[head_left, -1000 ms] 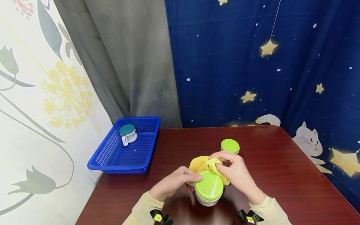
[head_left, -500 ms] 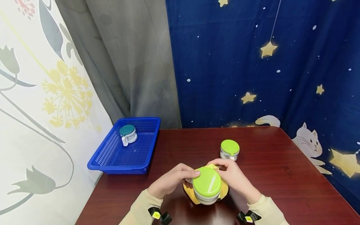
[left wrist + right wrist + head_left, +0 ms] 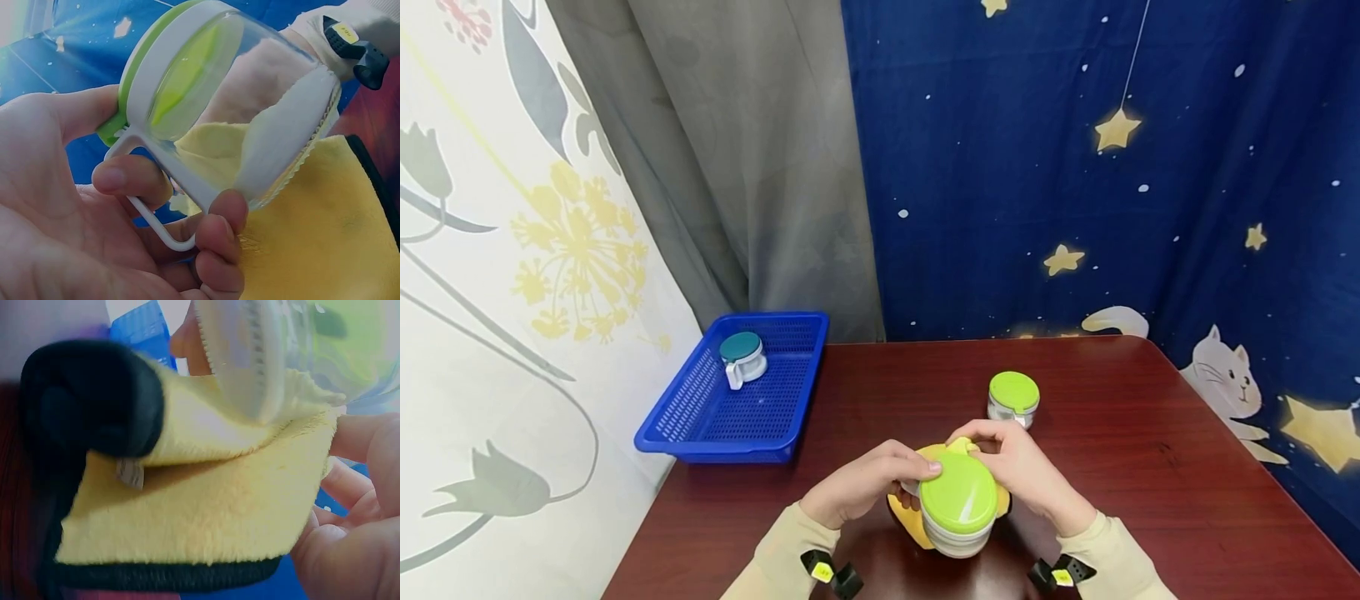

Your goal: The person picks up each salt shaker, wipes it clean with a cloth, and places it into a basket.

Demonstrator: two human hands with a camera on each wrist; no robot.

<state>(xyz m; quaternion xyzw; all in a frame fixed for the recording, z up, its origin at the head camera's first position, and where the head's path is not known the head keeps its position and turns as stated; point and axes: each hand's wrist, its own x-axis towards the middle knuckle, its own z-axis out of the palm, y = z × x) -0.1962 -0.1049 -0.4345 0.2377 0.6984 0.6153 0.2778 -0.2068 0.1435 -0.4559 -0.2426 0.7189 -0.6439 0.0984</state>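
A clear seasoning jar (image 3: pixel 958 500) with a lime-green lid and white handle is held up over the near part of the table. My left hand (image 3: pixel 868 483) grips its handle, thumb on the lid edge. White contents show through the tilted jar's wall in the left wrist view. Behind and below the jar hangs a yellow cloth (image 3: pixel 187 519) with a dark border, partly folded over. My right hand (image 3: pixel 1018 471) pinches the cloth at the jar's far side; in the right wrist view, the cloth touches the jar near its base. The head view hides some right fingertips.
Another green-lidded jar (image 3: pixel 1013 393) stands on the dark red table (image 3: pixel 1105 433) just beyond my right hand. To the left, a blue plastic basket (image 3: pixel 700 446) holds a teal-lidded jar (image 3: pixel 742 354). Curtains hang behind the table.
The cloth has gone from bunched at the jar's far side to hanging beneath it. My right hand has moved slightly nearer and left, uncovering more of the other green-lidded jar.
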